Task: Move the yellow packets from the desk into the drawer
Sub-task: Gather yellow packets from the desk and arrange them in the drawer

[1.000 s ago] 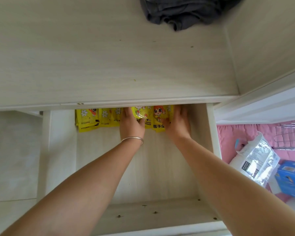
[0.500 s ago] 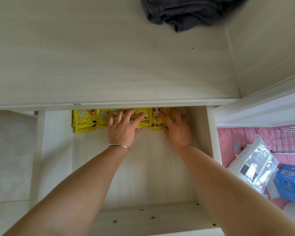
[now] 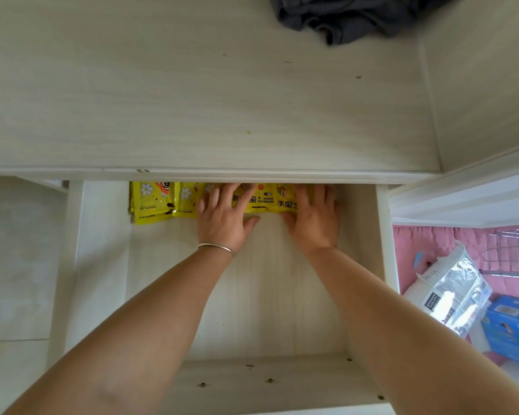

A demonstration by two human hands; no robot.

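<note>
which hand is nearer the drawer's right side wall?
Right. The right hand lies flat on the yellow packets close to the drawer's right side wall; the left hand rests nearer mid-drawer.

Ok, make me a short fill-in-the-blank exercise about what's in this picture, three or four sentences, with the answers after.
1. The yellow packets lie in a row at the far end of the open ____.
2. Both hands rest ____ on the packets, left hand and right hand alike.
3. A thin metal bracelet circles the ____ wrist.
4. A crumpled dark grey cloth sits on the ____, which shows no yellow packets.

Answers: drawer; flat; left; desk
</note>
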